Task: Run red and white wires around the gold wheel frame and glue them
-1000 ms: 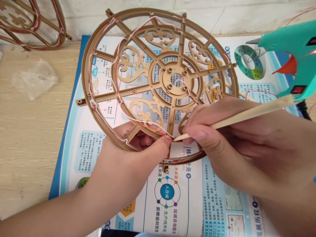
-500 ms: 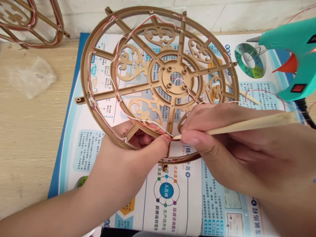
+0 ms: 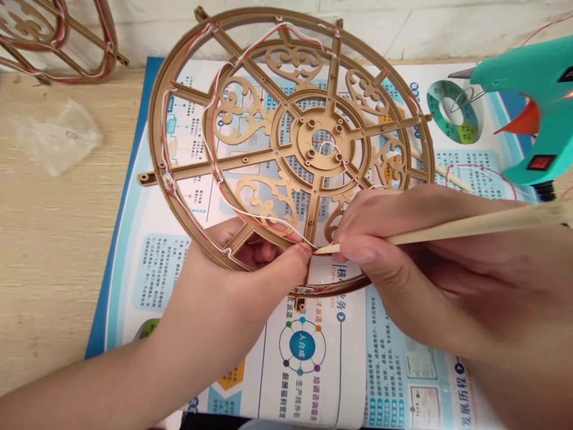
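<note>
Swung lower, the wooden stick (image 3: 447, 230) — right hand (image 3: 416, 269) pinching it — nears left hand (image 3: 224, 298) gripping the frame (image 3: 197, 239).

The right edge of the picture is cutting off a teal hot glue gun (image 3: 528, 101) and the butt of a wooden stick (image 3: 483, 222), while the upper left corner is cropping a second gilt openwork wheel (image 3: 85, 37). The right hand (image 3: 430, 280) and left hand (image 3: 224, 304) are hiding the lower part of the front gilt wheel (image 3: 242, 158), the small print on the poster (image 3: 168, 263) is blurring, and a tiny object (image 3: 71, 135) inside the plastic bag (image 3: 56, 137) is showing too small to tell
</note>
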